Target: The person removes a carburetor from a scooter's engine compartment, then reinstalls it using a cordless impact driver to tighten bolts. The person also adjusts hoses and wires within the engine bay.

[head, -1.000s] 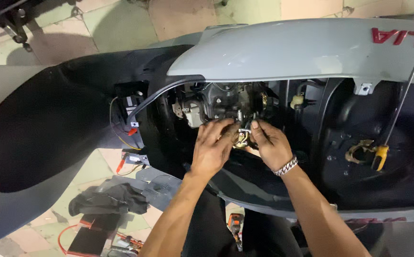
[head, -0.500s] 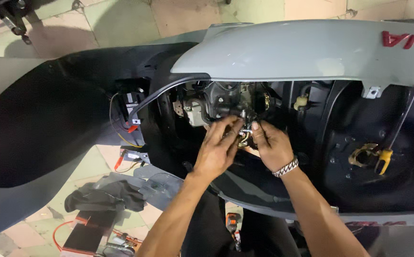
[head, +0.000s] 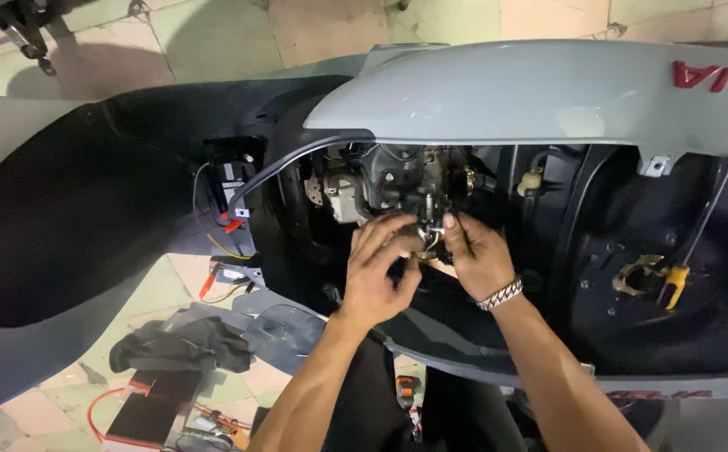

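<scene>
I look down into the open body of a grey scooter [head: 531,92]. Both hands meet at the carburettor [head: 418,188] in the engine bay. My left hand [head: 380,272] has its fingers curled around a small brass-coloured part [head: 424,249] under the carburettor. My right hand [head: 474,255], with a beaded bracelet on its wrist, pinches the same spot from the right. The fingers hide most of the small part, and what each hand grips is hard to make out.
A yellow-handled screwdriver [head: 699,226] leans in the dark compartment at the right, beside a metal latch [head: 636,276]. A dark cloth [head: 180,345], red wires [head: 213,280] and a black box [head: 150,406] lie on the tiled floor at lower left.
Both hands stay at the same spot under the carburettor; only the fingers have shifted slightly. The camera view has drifted a little.
</scene>
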